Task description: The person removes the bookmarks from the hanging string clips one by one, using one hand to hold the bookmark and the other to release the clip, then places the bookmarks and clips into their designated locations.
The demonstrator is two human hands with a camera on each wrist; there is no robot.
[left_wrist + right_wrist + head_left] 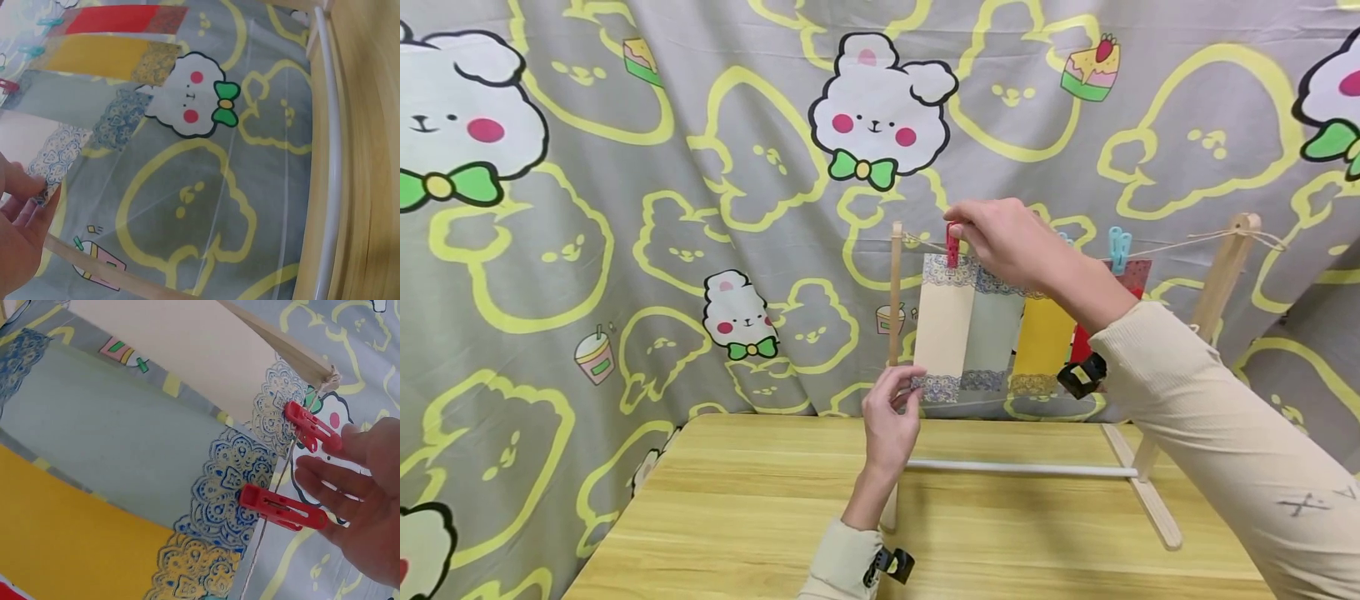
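Observation:
A cream paper strip (pixel 943 325) with blue patterned ends hangs from a string (pixel 256 550). My left hand (pixel 891 421) pinches its lower corner, with the thumb in front and fingers behind in the left wrist view. At its top edge, my right hand (pixel 1011 242) holds a red clothespin (pixel 312 427) between thumb and fingers; the clothespin sits over the string and strip. A second red clothespin (pixel 281 506) clips the grey-green strip (pixel 119 431) alongside, close below the right fingers. Further along hang a yellow strip (pixel 1043 337) and a red strip (pixel 112 20).
The string runs between a left wooden post (pixel 895 300) and a right wooden post (pixel 1221 279). Light blue clothespins (pixel 1120 248) hold the farther strips. A white bar (pixel 1022 469) joins the stand's feet on the wooden table (pixel 737 500). A patterned curtain (pixel 700 167) hangs behind.

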